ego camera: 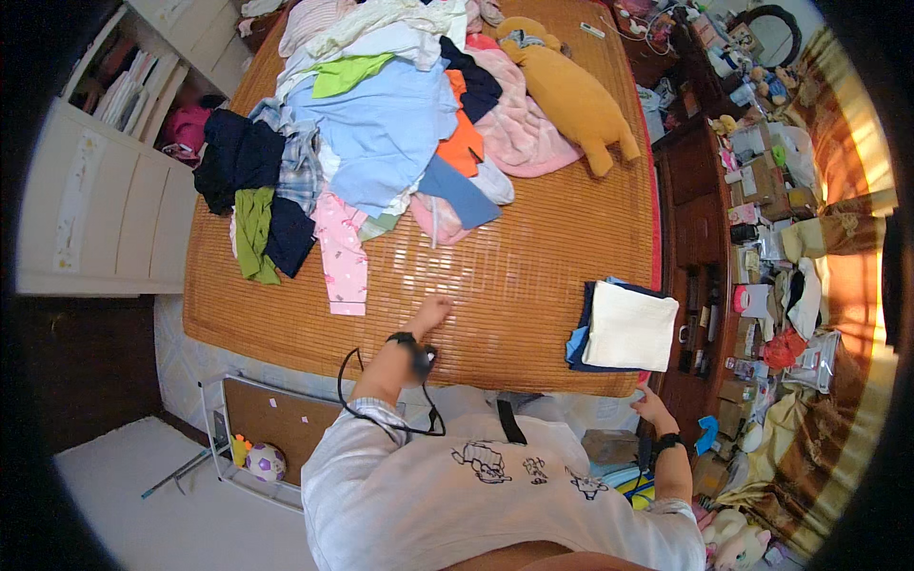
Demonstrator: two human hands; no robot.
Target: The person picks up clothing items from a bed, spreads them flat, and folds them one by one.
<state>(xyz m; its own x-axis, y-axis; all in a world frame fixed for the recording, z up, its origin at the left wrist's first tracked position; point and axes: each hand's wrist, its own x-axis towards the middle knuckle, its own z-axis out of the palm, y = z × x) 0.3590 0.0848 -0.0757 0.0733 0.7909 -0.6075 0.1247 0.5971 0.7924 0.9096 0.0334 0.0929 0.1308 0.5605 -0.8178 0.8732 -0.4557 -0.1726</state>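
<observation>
My left hand (434, 312), loosely bent and holding nothing that I can see, is over the woven mat (528, 285) on the bed. Beyond it lies a pink patterned garment leg or sleeve (345, 264), part of a large heap of clothes. On top of that heap spread a light blue shirt (378, 128) and a lime green cloth (350, 75). My right hand (650, 405) is at the bed's near right corner, its index finger extended and nothing in its grasp. Just beyond that hand, a folded cream garment (632, 325) tops a stack with a navy garment (584, 360) beneath.
A yellow plush toy (571, 93) and a pink fleece blanket (521, 128) lie at the far right. Crowded dark wooden furniture (689, 193) lines the bed's right side. White cabinets (107, 207) stand left. A framed board (285, 421) and a ball (265, 462) are low at left.
</observation>
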